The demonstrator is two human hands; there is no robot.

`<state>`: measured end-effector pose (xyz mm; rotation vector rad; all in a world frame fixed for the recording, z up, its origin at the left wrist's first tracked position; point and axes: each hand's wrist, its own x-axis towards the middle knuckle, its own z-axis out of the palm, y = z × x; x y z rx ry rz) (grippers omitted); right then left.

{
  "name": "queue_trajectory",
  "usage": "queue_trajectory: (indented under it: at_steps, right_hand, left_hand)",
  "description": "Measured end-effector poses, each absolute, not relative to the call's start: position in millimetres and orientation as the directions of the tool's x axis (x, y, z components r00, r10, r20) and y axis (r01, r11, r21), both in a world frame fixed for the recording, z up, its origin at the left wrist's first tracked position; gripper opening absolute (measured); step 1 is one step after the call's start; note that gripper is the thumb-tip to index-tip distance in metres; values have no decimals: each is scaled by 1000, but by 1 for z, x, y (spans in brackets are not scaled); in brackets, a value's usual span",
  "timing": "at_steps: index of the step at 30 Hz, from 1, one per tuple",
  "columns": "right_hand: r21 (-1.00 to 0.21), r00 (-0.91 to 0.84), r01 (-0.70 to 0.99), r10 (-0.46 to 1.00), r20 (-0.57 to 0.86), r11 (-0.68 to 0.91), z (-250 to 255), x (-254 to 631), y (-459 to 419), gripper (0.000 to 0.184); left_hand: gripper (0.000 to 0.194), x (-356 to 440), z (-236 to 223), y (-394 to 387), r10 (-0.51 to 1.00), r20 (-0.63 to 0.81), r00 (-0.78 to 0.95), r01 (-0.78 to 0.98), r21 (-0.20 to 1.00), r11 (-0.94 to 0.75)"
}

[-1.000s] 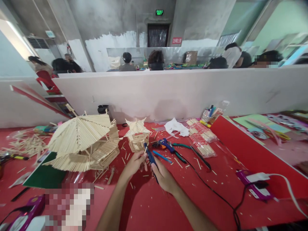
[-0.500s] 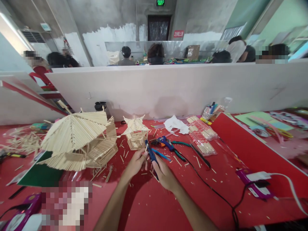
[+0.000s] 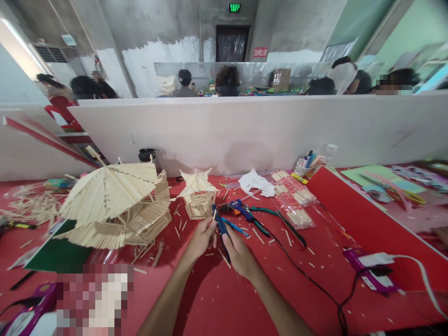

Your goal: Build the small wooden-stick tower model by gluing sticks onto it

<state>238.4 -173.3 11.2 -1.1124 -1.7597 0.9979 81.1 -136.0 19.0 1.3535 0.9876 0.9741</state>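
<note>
My right hand [image 3: 240,254] grips a blue cutting tool [image 3: 221,227] that points up and away from me. My left hand [image 3: 201,237] pinches a short wooden stick [image 3: 213,215] at the tool's tip. Both hands hover just above the red table [image 3: 224,298], right in front of a small stick-built pavilion [image 3: 198,196]. A larger stick-built pavilion [image 3: 115,205] stands to the left on a green board [image 3: 58,254].
A blue glue gun [image 3: 240,208] with a black cord lies behind my hands, beside green-handled pliers [image 3: 266,219]. Packs of sticks [image 3: 294,200], a white cloth [image 3: 257,183], a pen cup [image 3: 304,165] and a purple power strip [image 3: 373,273] sit on the right. Other people sit beyond the white partition [image 3: 266,126].
My hands with the tool and stick have stayed together, shifting only slightly. The camera view has tilted a little.
</note>
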Motion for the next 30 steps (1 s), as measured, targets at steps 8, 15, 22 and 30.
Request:
queue_trajectory:
  at_steps: [8, 15, 22, 30]
  right_hand:
    - [-903, -259, 334, 947, 188, 271, 11, 244, -171, 54]
    - [-890, -298, 346, 934, 198, 299, 11, 247, -171, 53]
    - [-875, -286, 373, 936, 207, 308, 10, 247, -171, 51]
    - [-886, -283, 343, 934, 220, 313, 11, 248, -170, 49]
  left_hand:
    - [52, 79, 12, -133, 948, 7, 319, 8, 1000, -10]
    - [53, 79, 15, -133, 948, 13, 318, 20, 1000, -21]
    - [52, 80, 20, -135, 941, 27, 337, -8, 1000, -26]
    - [48, 82, 20, -137, 954, 37, 299, 8, 999, -41]
